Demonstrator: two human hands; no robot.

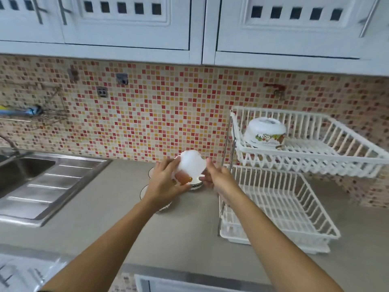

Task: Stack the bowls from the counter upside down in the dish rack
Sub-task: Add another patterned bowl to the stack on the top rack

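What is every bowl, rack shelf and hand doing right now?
White patterned bowl: upside down, top shelf.
White blurred bowl: lifted, tilted.
Dark-rimmed counter bowls: upright, waiting.
White wire rack's lower shelf: nothing visible in it.
Left hand: gripping the blurred bowl.
Right hand: beside it; contact unclear.

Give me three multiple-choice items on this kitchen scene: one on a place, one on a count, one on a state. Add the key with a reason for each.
1. Where is the bowl that is already racked?
A. top tier of the rack
B. bottom tier
C. in the sink

2. How many tiers does the rack have?
A. one
B. two
C. three

3. How does the racked bowl sit?
A. upright
B. on its side
C. upside down

Key: 1 A, it rests in the upper basket. 2 B, one basket stands above another. 3 C, its base faces up and its rim is down.

The left hand holds a white bowl above the counter; the right hand is beside it.
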